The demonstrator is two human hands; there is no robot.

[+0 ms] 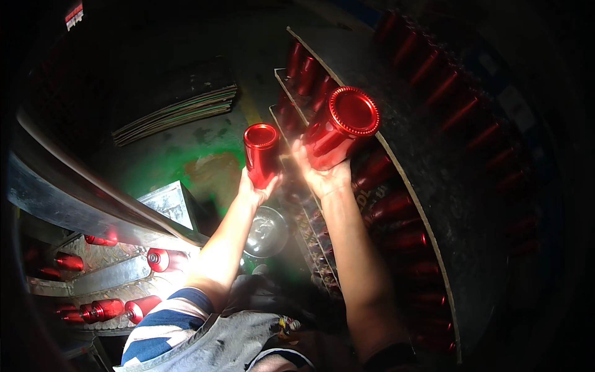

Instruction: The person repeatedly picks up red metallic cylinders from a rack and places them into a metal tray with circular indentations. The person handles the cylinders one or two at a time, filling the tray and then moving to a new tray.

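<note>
My left hand point(256, 190) is closed around the lower part of a shiny red bottle point(261, 159), which is held up with a round flat end on top. In my right hand point(326, 180), fingers wrapped around it, is a second red bottle point(331, 141). It tilts, and its round end with a beaded rim faces up toward me. This bottle is just in front of the edge of a stack of thin boards point(385, 144) with rows of red bottles point(395, 204) between them. The held ends of both bottles are hidden by my palms.
At left, a curved metal rail point(80, 180) runs above a conveyor point(118, 278) with several red bottles point(166, 260) lying on it. A pile of flat sheets point(180, 111) lies on the floor beyond. A metal box point(168, 203) and a round stool-like disc point(266, 232) stand near my arms.
</note>
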